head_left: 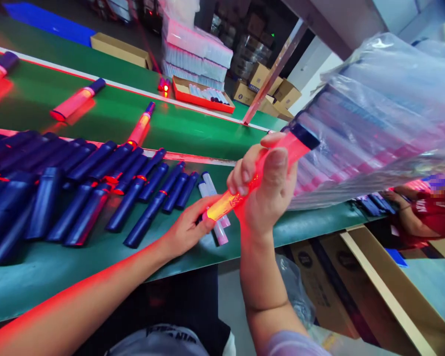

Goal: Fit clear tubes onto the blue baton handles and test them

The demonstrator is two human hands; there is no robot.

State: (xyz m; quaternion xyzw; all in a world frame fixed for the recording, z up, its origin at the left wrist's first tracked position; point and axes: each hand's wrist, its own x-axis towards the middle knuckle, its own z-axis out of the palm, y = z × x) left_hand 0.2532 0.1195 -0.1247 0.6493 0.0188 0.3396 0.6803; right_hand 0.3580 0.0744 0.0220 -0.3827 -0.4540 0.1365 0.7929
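Note:
A glowing red light stick (230,201) slants up to the right between my hands, its dark cap (304,136) at the top end. My left hand (188,225) pinches the lower end with thumb and fingers. Higher up, my right hand (269,183) wraps round the tube, thumb along its near side. Under the lower end, a couple of pale tubes (218,232) lie on the green table (193,259). To the left of my hands are many dark blue handle-like tubes (148,217), some with red glowing bits at their ends.
Lit red sticks (76,101) lie on the green conveyor belt (114,113) beyond. A plastic-wrapped stack of tubes (378,118) rises at my right. An orange-red tray (203,99) holds pale tubes at the back. Cardboard boxes (385,291) stand lower right, near another person in a red shirt (426,212).

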